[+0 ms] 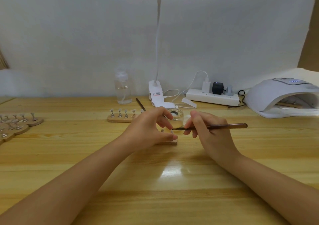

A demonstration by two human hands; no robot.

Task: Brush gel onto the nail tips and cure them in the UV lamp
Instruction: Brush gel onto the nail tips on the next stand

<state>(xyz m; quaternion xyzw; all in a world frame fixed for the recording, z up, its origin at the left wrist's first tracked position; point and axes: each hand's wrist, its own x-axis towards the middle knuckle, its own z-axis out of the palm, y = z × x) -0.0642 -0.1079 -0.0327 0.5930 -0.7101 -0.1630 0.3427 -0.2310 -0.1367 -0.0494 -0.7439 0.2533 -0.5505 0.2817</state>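
Nail tip (171, 131) on the wooden holder (170, 142) sits at frame centre, pinched steady by the left hand (151, 129), while the right hand (207, 129) pinches the brush (224, 126), whose long axis runs horizontally, bristles pointing left and meeting the tip just beside the left fingertips (174, 136).

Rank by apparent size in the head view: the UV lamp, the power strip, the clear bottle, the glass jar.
1. UV lamp, largest, though cut off by the frame edge.
2. Power strip and clear bottle: similar in area, one long, one tall; too close to rank.
3. Glass jar, smallest, partly hidden behind the left hand.
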